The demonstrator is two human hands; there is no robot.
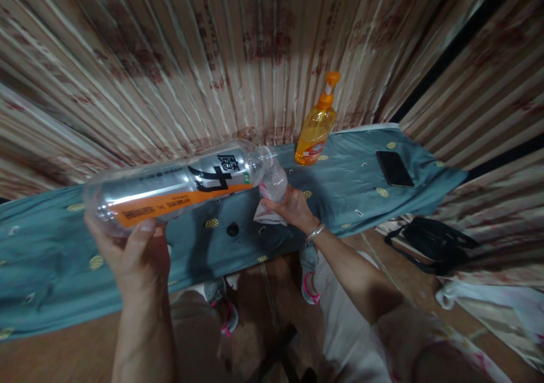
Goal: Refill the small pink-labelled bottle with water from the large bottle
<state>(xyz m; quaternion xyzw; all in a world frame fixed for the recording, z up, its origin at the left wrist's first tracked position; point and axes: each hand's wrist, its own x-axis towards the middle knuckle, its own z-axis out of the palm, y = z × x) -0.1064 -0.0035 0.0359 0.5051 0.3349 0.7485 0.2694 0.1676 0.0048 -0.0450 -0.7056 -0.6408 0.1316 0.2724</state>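
Observation:
My left hand (138,255) is closed round the lower end of a large clear plastic bottle (170,184) with a silver and orange label. The bottle lies almost level in the air, its open mouth pointing right. At that mouth is a smaller clear plastic bottle (277,180), which my right hand (297,207) grips; whether the two touch I cannot tell. Some pinkish-white material (268,215) shows just below the small bottle. A small round black cap (232,229) lies on the cloth beneath the hands. Any liquid in the bottles is hard to make out.
A teal patterned cloth (340,190) covers the narrow table. An orange pump bottle (315,128) stands at the back, and a black phone (394,169) lies to the right. Curtains (263,60) hang behind. A black bag (440,244) sits low at the right.

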